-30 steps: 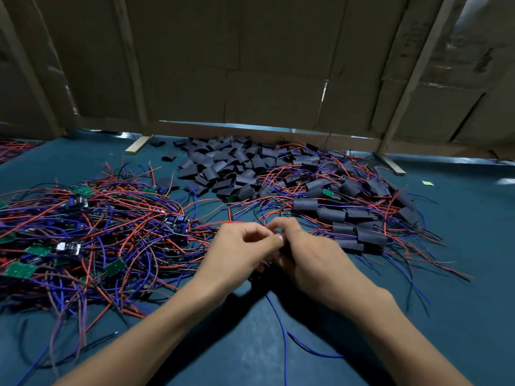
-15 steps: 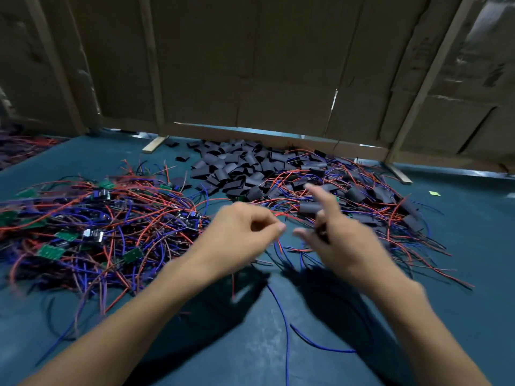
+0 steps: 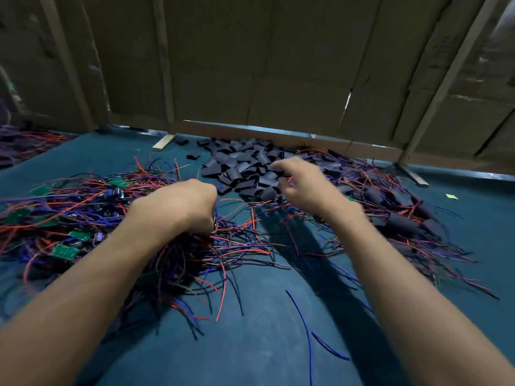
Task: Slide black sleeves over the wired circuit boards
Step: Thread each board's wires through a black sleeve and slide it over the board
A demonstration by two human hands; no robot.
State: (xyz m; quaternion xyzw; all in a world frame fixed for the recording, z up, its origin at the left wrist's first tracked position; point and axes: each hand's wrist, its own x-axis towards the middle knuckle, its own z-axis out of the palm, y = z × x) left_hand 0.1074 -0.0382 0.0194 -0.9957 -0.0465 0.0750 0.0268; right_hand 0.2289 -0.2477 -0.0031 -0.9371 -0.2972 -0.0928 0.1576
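A tangle of red, blue and black wires with green circuit boards (image 3: 68, 250) covers the left of the teal table. My left hand (image 3: 181, 207) is pressed into that tangle's right edge with fingers curled under, gripping a wired board whose small shiny part shows at the fingertips. Loose black sleeves (image 3: 239, 169) lie heaped at the back centre. My right hand (image 3: 302, 185), blurred, hovers over the heap's right edge with fingers loosely bent and nothing seen in them. Sleeved boards (image 3: 401, 218) with trailing wires lie to the right.
A cardboard wall on wooden battens (image 3: 278, 79) closes off the back of the table. Loose blue wire offcuts (image 3: 306, 330) lie on the bare teal surface (image 3: 250, 344) between my forearms. Another wire pile (image 3: 25, 143) sits at the far left. A small green scrap (image 3: 451, 196) lies at the right.
My hands have parted from the centre. The left moved down-left into the wire tangle. The right let its sleeved board go and reached back toward the sleeve heap.
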